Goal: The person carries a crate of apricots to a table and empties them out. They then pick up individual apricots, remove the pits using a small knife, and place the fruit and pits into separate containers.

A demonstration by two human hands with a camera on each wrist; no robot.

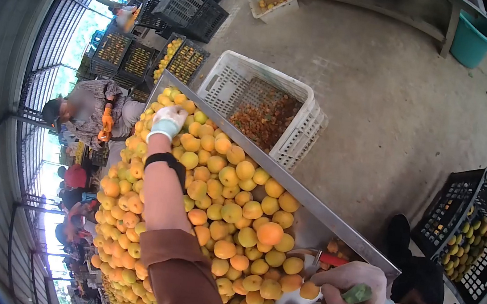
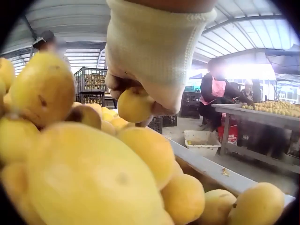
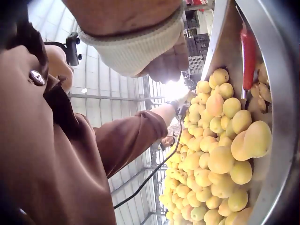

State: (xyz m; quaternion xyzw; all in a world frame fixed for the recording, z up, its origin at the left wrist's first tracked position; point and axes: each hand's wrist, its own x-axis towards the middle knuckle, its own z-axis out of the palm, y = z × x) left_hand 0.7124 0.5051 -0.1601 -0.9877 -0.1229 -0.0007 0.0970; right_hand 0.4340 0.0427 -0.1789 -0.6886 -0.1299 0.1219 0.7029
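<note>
My gloved left hand (image 1: 168, 120) reaches to the far part of a large heap of yellow-orange apricots (image 1: 229, 212). In the left wrist view its fingers grip one apricot (image 2: 135, 105) just over the heap. My gloved right hand (image 1: 357, 292) is at the near corner of the metal-edged table, fingers curled around a dark green piece (image 1: 357, 294) whose kind does not show. A loose apricot (image 1: 309, 290) lies right by its fingertips. Close beyond that hand, a red-handled tool (image 1: 333, 260) lies on the metal surface, also seen in the right wrist view.
A raised metal rim (image 1: 289, 180) borders the heap. Beyond it stands a white crate (image 1: 305, 114) with orange-brown scraps. A black crate (image 1: 435, 204) of fruit sits at right. Another person (image 1: 91, 109) in orange gloves stands across the heap, before stacked crates (image 1: 179, 9).
</note>
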